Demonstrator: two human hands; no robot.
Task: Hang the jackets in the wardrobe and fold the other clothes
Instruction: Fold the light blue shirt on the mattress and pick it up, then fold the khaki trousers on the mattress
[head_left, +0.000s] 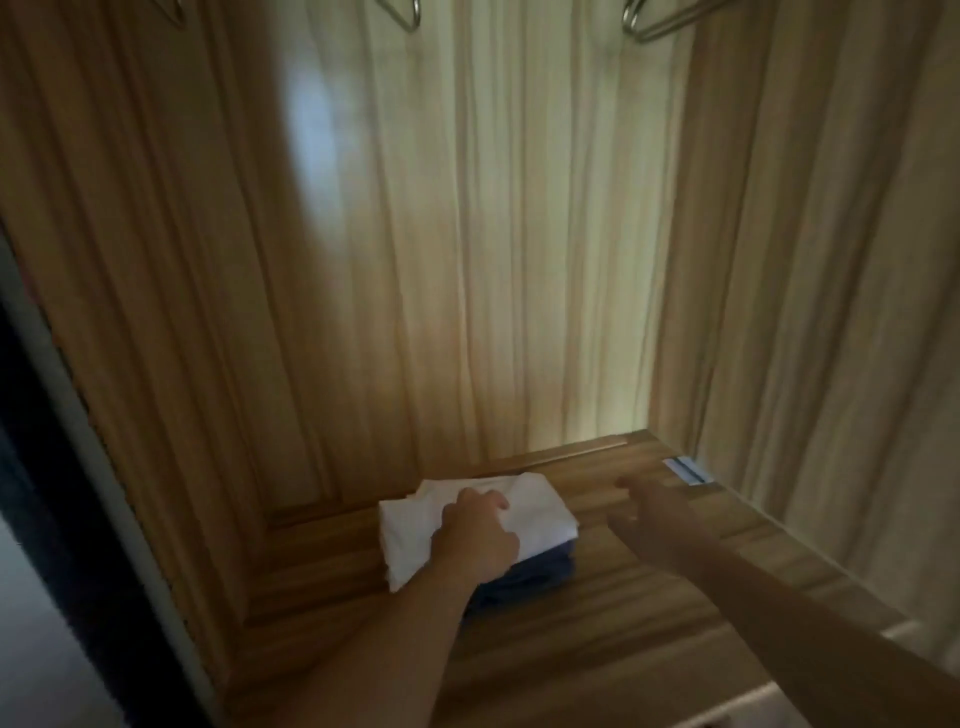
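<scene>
A folded white cloth garment (530, 506) is lying on top of a folded dark blue garment (519, 574), the pair sitting on the wood-grain floor panel (597, 623) of the wooden wardrobe (467, 234), toward its left wall. The left hand (475, 535) is resting on the white garment with its fingers curling into the fabric, gripping it. The right hand (660, 512) is reaching in at the stack's three o'clock, apart from it, fingers stretched out and holding nothing, hovering close over the panel. At twelve o'clock, along the top edge, the lower bends of silvery metal hangers (644, 21) are showing. A small pale label (685, 470) is lying in the far right corner.
</scene>
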